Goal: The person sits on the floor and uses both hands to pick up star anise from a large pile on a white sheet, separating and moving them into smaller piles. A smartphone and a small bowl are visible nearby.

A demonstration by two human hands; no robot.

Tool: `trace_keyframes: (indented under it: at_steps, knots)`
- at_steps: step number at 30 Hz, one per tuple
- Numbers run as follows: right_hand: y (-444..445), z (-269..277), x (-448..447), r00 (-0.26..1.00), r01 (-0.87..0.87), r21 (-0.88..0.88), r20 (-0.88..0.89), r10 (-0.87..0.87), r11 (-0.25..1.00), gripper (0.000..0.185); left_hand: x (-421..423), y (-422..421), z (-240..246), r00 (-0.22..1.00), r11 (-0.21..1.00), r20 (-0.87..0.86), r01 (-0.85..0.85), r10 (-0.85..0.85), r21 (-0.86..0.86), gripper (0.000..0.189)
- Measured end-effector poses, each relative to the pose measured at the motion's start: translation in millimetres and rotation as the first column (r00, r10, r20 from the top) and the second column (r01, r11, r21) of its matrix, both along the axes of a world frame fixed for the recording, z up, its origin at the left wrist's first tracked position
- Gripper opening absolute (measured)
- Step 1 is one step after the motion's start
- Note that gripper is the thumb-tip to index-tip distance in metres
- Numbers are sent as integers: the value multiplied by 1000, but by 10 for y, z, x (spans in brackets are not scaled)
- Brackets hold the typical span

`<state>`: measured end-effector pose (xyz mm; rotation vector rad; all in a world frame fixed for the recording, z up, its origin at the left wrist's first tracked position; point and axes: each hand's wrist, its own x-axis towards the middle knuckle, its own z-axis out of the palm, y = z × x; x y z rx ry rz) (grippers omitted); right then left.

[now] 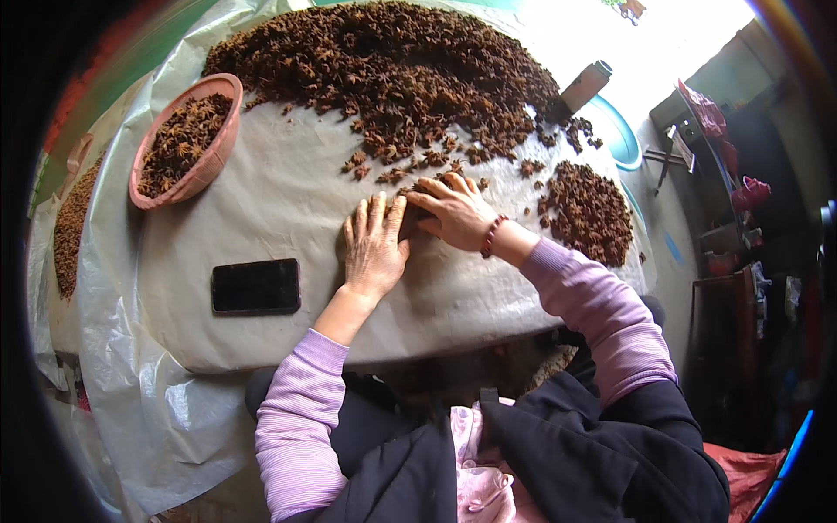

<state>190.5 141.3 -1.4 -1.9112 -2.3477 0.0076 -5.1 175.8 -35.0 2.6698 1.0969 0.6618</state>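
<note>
My left hand (376, 245) lies palm down on the plastic-covered table (294, 209), its fingers pointing away from me. My right hand (461, 212), with a red beaded bracelet (493, 236) at the wrist, rests over a few star anise pods (413, 189), fingers spread; what is under its palm is hidden. The fingertips of both hands are close together. Beyond them spreads a large heap of dried star anise (392, 72), with loose pods along its near edge. A smaller star anise pile (588, 212) lies right of my right hand.
A pink plastic basket (225, 144) of star anise stands at the left. A black smartphone (256, 287) lies left of my left hand. A cylindrical container (586, 87) stands by the heap's right end, near a blue basin (618, 134). Farther left is another brown heap (73, 229).
</note>
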Motion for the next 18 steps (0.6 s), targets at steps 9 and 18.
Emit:
trace_keyframes:
  at_steps: [9,18]
  knots:
    - [-535,231,510,990,141,9,-25,-140,990,35,-127,-375,118,994,999,-108,37,-36,13,49]
    - [1230,50,100,795,562,-83,-222,-565,823,22,-209,-357,129,991,996,-106,76,-82,-56,45]
